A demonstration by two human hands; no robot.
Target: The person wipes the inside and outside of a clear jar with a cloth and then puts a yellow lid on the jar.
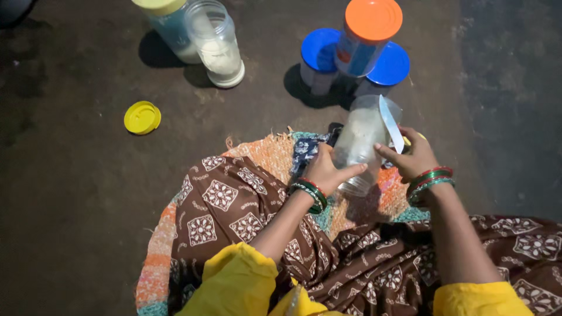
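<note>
My left hand grips a clear plastic jar holding white powder, tilted with its open mouth away from me. My right hand holds a white spoon-like utensil whose end reaches into the jar's mouth; something yellow shows behind its fingers. Both wrists wear red and green bangles. The jar hangs above a woven multicoloured mat and my lap, which is covered in brown patterned cloth.
On the dark floor ahead stand an open clear jar with white contents, a yellow-lidded jar, two blue-lidded jars and an orange-lidded jar. A loose yellow lid lies at the left.
</note>
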